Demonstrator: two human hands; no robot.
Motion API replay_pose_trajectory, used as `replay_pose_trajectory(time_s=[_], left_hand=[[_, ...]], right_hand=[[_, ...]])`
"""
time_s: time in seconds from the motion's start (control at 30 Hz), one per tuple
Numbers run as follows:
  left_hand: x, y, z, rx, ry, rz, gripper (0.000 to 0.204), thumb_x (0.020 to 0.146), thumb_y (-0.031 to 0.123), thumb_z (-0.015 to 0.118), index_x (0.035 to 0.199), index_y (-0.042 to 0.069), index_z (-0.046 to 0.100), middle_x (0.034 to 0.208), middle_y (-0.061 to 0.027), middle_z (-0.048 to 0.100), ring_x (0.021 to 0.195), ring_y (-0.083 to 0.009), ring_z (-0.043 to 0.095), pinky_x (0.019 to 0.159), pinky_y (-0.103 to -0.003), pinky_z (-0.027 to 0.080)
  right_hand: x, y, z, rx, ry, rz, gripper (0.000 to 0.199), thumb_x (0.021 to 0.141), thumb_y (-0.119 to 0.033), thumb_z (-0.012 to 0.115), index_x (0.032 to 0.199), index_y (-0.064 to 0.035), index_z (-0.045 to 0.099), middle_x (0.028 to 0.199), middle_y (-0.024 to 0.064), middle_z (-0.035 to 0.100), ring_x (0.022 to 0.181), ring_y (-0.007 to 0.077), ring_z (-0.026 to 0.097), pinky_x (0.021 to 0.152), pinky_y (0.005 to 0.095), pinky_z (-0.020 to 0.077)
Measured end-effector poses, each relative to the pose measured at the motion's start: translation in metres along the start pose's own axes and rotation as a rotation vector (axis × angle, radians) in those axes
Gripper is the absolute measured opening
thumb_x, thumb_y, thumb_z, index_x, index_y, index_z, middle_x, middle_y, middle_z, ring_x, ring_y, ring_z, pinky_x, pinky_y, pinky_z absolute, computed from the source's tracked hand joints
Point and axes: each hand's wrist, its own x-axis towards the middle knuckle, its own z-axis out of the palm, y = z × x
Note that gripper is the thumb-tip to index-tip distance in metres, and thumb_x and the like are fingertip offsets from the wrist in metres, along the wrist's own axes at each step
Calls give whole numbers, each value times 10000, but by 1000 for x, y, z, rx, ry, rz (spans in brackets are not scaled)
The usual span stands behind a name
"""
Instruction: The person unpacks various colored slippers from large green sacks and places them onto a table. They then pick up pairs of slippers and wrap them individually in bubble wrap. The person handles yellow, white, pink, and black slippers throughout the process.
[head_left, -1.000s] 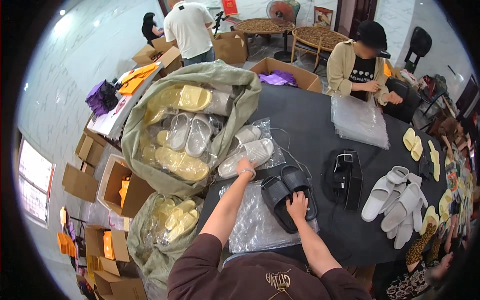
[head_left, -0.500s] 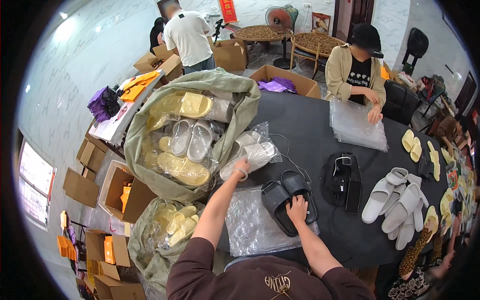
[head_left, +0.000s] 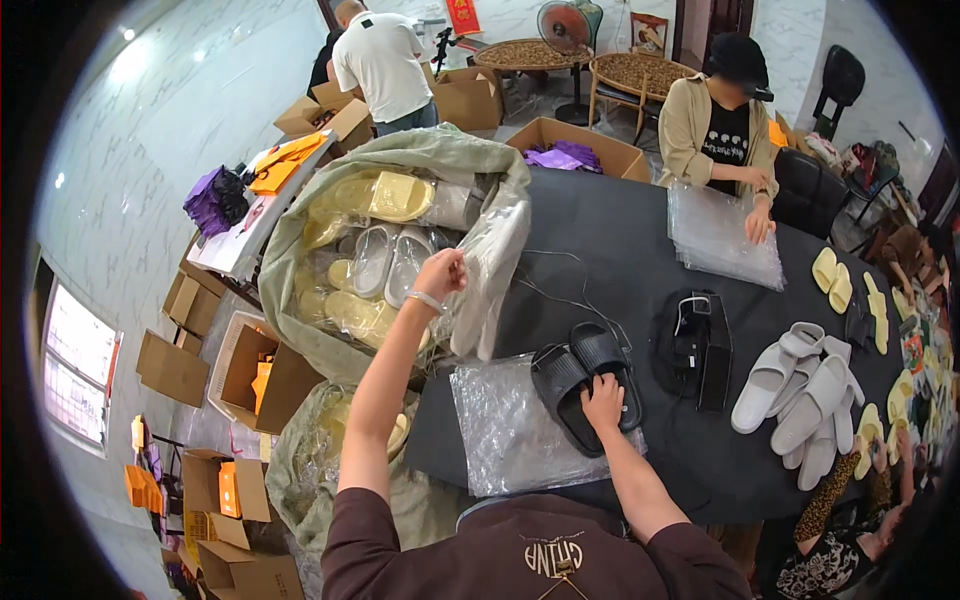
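My left hand [head_left: 442, 272] is raised at the right rim of the big green woven sack [head_left: 330, 365], fingers closed on a clear-bagged pair of light grey slippers [head_left: 488, 290]. The pair hangs on edge, blurred, between the sack and the black table. Inside the sack lie more bagged slippers, pale yellow and light grey. My right hand [head_left: 603, 402] grips a pair of black slippers [head_left: 577, 375], its fingers over the inner edge of the right one. Beneath that pair lies a stack of clear plastic bags [head_left: 490, 430].
A black device [head_left: 700, 345] with a cable stands on the black table [head_left: 600, 225]. Loose light grey slippers [head_left: 800, 395] and pale yellow ones [head_left: 832, 278] lie to the right. Across the table, a co-worker handles clear bags [head_left: 725, 240]. A smaller sack [head_left: 330, 470] sits at lower left.
My left hand has lifted the bagged light grey slippers off the table and carried them up and left to the sack's rim. My right hand stays on the black slippers.
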Motion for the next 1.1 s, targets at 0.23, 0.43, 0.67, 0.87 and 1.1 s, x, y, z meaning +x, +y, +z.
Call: replay_pose_trajectory(time_s=[0.23, 0.43, 0.67, 0.87, 1.1], left_hand=[[-82, 8, 53, 96, -78, -96, 238, 890, 313, 542, 800, 94, 514, 686, 14, 530, 515, -143, 581, 426, -229, 399], [-106, -9, 61, -8, -159, -178, 367, 899, 365, 522, 1047, 29, 506, 939, -85, 628, 600, -171, 633, 435, -230, 438], [-123, -125, 30, 346, -46, 32, 334, 916, 290, 510, 1142, 49, 554, 1018, -66, 641, 821, -108, 614, 641, -225, 464], [-129, -298, -3, 858, 682, 81, 616, 716, 354, 693, 1115, -75, 501, 1029, -251, 563, 963, -367, 544, 887, -419, 410], [-132, -338, -16, 871, 583, -35, 457, 689, 346, 759, 800, -31, 525, 685, -144, 564, 604, -274, 525, 613, -385, 439]], right_hand=[[0, 2, 3, -6, 24, 1, 373, 777, -282, 620, 1048, -29, 575, 1009, 140, 500, 942, 298, 503, 792, 406, 375], [1, 0, 0, 44, -51, 28, 382, 798, -266, 604, 1085, -17, 567, 1004, 139, 492, 959, 302, 499, 791, 408, 371], [-4, 16, 22, -23, -86, -10, 442, 731, -213, 656, 1112, -22, 536, 1052, 131, 467, 997, 296, 478, 791, 389, 361], [16, 11, 9, 18, -23, -110, 83, 760, -134, 564, 825, -84, 559, 892, 104, 507, 783, 290, 561, 675, 404, 396], [72, -4, -100, -195, 211, -301, 98, 695, -145, 589, 779, -97, 571, 794, 62, 496, 706, 216, 549, 638, 369, 375]])
